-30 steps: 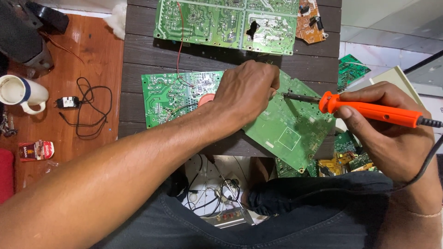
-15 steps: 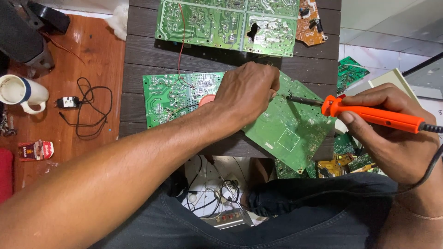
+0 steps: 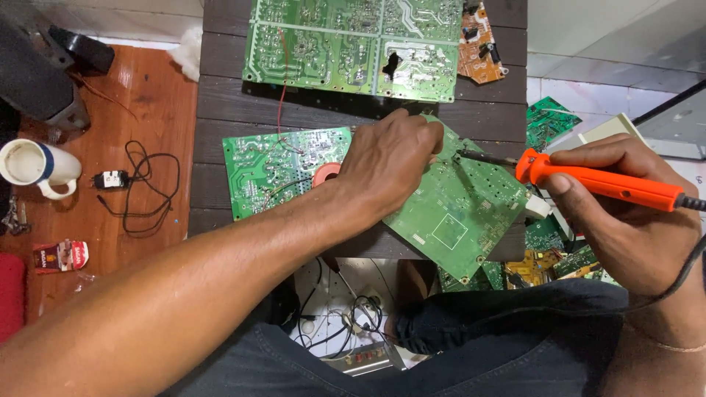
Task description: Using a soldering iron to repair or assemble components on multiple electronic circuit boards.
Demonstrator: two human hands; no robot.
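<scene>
Soldering iron [image 3: 603, 184] gripped in right hand [image 3: 632, 228], tip at the tilted circuit board [image 3: 456, 213]; left hand [image 3: 390, 165] presses down, fingers curled—best kept firm, tip steady.

A small dark brown table of wooden slats [image 3: 220, 110] carried three green circuit boards. The large rectangular green circuit board [image 3: 353, 44] lay at the far edge, with a small orange-brown circuit board [image 3: 479, 45] just right of it. A medium green circuit board with a copper coil [image 3: 283, 169] lay near left. A tilted square green circuit board [image 3: 460, 213] overhung the near right edge. Left of the table, the reddish wooden floor [image 3: 154, 95] held a white mug with a blue band [image 3: 33, 167] and a coiled black cable [image 3: 147, 184].
</scene>
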